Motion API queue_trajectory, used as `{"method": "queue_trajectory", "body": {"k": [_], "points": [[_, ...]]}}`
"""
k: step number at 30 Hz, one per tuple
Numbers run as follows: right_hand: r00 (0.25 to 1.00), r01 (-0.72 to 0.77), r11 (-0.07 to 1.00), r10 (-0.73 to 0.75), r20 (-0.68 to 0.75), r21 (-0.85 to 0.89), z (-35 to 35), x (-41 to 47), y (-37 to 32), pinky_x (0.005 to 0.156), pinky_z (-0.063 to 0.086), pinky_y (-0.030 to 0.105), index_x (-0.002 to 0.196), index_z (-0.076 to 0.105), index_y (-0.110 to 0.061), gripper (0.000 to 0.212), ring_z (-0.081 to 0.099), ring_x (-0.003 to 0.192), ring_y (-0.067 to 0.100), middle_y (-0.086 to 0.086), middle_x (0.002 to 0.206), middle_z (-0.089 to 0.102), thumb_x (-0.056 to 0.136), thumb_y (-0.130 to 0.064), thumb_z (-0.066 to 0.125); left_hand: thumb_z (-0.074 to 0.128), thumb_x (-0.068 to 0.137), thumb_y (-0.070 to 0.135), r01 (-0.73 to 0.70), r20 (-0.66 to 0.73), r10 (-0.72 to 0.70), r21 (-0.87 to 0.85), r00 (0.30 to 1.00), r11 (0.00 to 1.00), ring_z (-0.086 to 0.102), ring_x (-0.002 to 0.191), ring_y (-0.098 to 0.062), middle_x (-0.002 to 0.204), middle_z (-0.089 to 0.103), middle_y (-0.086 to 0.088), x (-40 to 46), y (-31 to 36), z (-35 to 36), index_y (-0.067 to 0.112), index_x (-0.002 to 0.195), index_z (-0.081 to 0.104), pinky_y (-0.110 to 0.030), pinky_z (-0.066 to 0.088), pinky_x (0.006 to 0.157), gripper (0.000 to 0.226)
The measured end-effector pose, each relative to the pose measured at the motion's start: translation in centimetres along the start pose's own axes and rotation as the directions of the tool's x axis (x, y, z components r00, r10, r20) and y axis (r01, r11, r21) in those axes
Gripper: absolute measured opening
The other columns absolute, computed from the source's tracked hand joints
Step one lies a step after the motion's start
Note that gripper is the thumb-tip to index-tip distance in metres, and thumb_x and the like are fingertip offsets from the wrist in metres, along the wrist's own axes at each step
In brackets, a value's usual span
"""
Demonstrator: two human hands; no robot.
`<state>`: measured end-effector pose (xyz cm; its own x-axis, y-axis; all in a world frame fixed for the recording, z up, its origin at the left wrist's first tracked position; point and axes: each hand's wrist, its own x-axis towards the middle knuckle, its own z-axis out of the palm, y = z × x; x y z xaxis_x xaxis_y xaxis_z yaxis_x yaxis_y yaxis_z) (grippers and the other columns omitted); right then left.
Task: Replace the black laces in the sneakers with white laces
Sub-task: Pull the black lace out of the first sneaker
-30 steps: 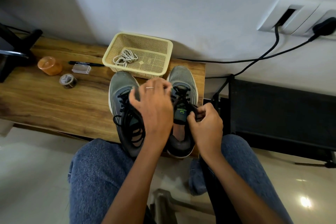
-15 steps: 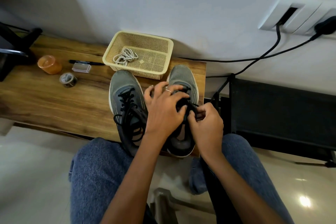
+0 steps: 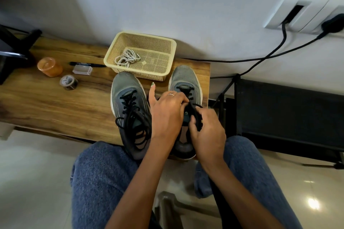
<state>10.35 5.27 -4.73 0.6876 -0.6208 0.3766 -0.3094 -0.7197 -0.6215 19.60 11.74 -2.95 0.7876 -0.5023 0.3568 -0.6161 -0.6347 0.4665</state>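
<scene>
No legible text. The right sneaker's tongue (image 3: 186, 117) bears a small green round logo, partly hidden, unreadable. The black marker (image 3: 87, 64) shows pale print, possibly lettering, too small to read.

Table (image 3: 46, 102) grained wood, matt; basket (image 3: 168, 46) perforated plastic; sneakers (image 3: 126, 87) seemingly mesh cloth; floor (image 3: 28, 182) glossy.

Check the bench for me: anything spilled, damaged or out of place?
Nothing stands out. The white laces sit coiled in the basket, both sneakers stand upright, and the left sneaker's black lace lies loose, as expected mid-job.
</scene>
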Motion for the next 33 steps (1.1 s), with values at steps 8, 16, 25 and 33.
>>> {"method": "queue_trajectory", "body": {"k": [8, 16, 25, 33], "points": [[0.998, -0.065, 0.998, 0.065, -0.027, 0.0, 0.2, 0.4, -0.2, 0.06, 0.046, 0.029, 0.099, 0.062, -0.008, 0.021, 0.063, 0.078, 0.025, 0.006, 0.092, 0.063, 0.079, -0.001, 0.066, 0.059, 0.092, 0.014, 0.201, -0.044, -0.207, -0.108, 0.977, 0.974, 0.061, 0.079, -0.017, 0.083, 0.065, 0.004, 0.1, 0.5, -0.1, 0.016, 0.09, 0.061, -0.05, 0.013, 0.118, 0.003], [0.995, -0.089, 0.996, 0.09, -0.049, 0.013, 0.4, 0.2, -0.2, 0.06, 0.048, 0.032, 0.098, 0.062, -0.009, 0.022, 0.063, 0.08, 0.026, 0.006, 0.093, 0.063, 0.078, -0.001, 0.066, 0.055, 0.096, 0.018, 0.402, -0.19, -0.462, -0.286, 0.866, 0.87, 0.057, 0.086, -0.02, 0.087, 0.059, 0.005, 0.8, -0.5, -1.7, 0.013, 0.102, 0.057, -0.045, 0.048, 0.083, 0.008], [0.992, -0.113, 0.994, 0.113, -0.062, 0.009, 0.4, 0.3, 0.1, 0.06, 0.046, 0.028, 0.098, 0.062, -0.008, 0.022, 0.062, 0.08, 0.023, 0.005, 0.093, 0.062, 0.078, -0.001, 0.067, 0.065, 0.083, 0.03, 0.035, -0.023, -0.036, -0.031, 0.999, 0.999, 0.047, 0.118, -0.017, 0.108, 0.065, 0.011, 0.5, -0.7, -1.0, 0.027, 0.116, 0.061, -0.051, 0.013, 0.115, 0.034], [0.993, -0.117, 0.993, 0.117, -0.032, 0.001, 0.4, 0.2, 0.1, 0.06, 0.046, 0.029, 0.099, 0.061, -0.009, 0.019, 0.06, 0.08, 0.02, 0.004, 0.093, 0.06, 0.08, -0.004, 0.065, 0.075, 0.075, 0.027, -0.049, 0.018, 0.048, 0.019, 0.999, 0.999, 0.055, 0.114, -0.019, 0.1, 0.07, 0.01, 0.1, -0.6, 0.3, 0.026, 0.086, 0.074, -0.045, 0.017, 0.109, 0.011]]}}
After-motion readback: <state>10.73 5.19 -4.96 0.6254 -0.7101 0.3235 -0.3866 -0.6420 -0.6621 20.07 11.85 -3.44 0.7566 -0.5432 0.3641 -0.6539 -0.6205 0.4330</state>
